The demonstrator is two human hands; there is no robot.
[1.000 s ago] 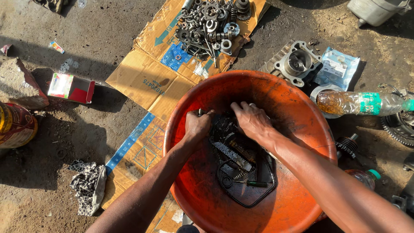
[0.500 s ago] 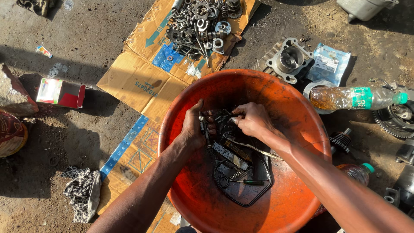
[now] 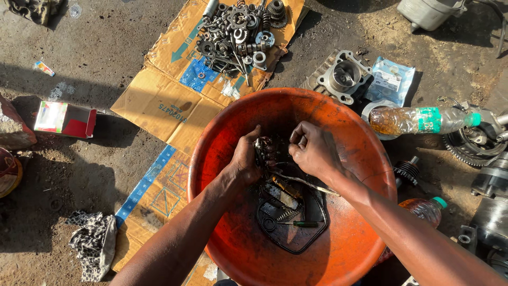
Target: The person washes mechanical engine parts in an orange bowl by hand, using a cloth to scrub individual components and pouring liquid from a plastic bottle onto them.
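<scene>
Hands first: my left hand (image 3: 244,159) is curled around a small dark metal part (image 3: 263,150), gripping it over the middle of the orange basin (image 3: 365,143). My right hand (image 3: 312,151) sits just beside it with the fingers bent in close together; I cannot tell whether they pinch anything. Under both hands, in the oily bottom of the basin, I see a black gasket loop (image 3: 296,241), a spring and a green-handled screwdriver (image 3: 299,224).

Going outward, a clear plastic bottle (image 3: 418,120) of amber liquid with a green band label and green cap lies on its side at the basin's upper right rim. Above it sits a pale blue printed pouch (image 3: 390,80), next to a grey cast engine part (image 3: 341,77). Brown flattened cardboard (image 3: 159,100), marked with a blue arrow and blue printed panels, spreads to the upper left and carries a heap of gears and bolts (image 3: 238,32). Farther left, a small open box (image 3: 64,119), red with a white and green face, lies on the dirt, and a spotted rag (image 3: 95,243) lies at the lower left.
</scene>
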